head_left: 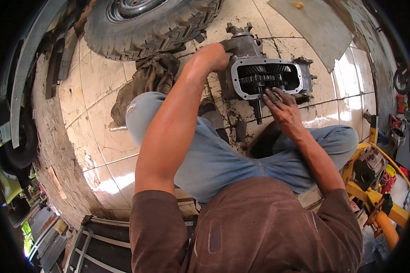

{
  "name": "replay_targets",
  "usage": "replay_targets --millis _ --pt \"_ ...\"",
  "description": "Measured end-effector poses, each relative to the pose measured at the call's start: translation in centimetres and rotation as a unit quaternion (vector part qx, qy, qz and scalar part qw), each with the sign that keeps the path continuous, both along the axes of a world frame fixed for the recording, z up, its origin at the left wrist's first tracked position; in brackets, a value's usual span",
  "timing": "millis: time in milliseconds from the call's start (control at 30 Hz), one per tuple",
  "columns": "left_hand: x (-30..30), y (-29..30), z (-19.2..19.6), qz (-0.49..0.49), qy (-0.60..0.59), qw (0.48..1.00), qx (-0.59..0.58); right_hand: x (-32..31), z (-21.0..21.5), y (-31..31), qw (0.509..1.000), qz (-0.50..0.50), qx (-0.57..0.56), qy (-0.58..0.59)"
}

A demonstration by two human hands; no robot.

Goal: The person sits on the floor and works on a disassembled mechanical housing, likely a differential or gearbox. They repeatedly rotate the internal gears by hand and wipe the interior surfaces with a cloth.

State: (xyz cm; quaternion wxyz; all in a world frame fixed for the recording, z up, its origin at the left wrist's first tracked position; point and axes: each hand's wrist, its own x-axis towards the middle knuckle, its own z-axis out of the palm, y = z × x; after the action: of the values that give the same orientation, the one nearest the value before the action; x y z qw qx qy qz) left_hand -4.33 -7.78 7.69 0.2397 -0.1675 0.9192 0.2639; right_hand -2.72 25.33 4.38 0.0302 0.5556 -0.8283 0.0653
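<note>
Left hand (212, 58) grips far-left side of gearbox (259, 68); right hand (282, 107), fingers loosely spread, touches near rim of opening. Brace casing, keep 2 hands off gear teeth (265, 76).

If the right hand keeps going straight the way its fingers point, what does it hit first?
The right hand points up into the open gearbox housing. Its fingertips already rest at the lower rim, so it would most likely meet the dark gears just inside first, though depth is hard to judge.

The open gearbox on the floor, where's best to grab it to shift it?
Probably grip the gearbox by its solid end walls, one of the hands on each side, coming from above. The open top exposes gears, and the shaft juts toward the person.
</note>
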Motion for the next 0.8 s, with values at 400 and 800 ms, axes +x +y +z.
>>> replay_targets --millis 400,800 --pt "0.0 -0.8 1.9 0.068 0.051 0.996 -0.007 1.1 1.0 -0.5 0.998 0.029 0.055 -0.002" --pt "-2.3 0.8 -5.5 0.136 0.024 0.985 0.101 2.3 0.5 -0.9 0.999 -0.022 0.001 -0.025"
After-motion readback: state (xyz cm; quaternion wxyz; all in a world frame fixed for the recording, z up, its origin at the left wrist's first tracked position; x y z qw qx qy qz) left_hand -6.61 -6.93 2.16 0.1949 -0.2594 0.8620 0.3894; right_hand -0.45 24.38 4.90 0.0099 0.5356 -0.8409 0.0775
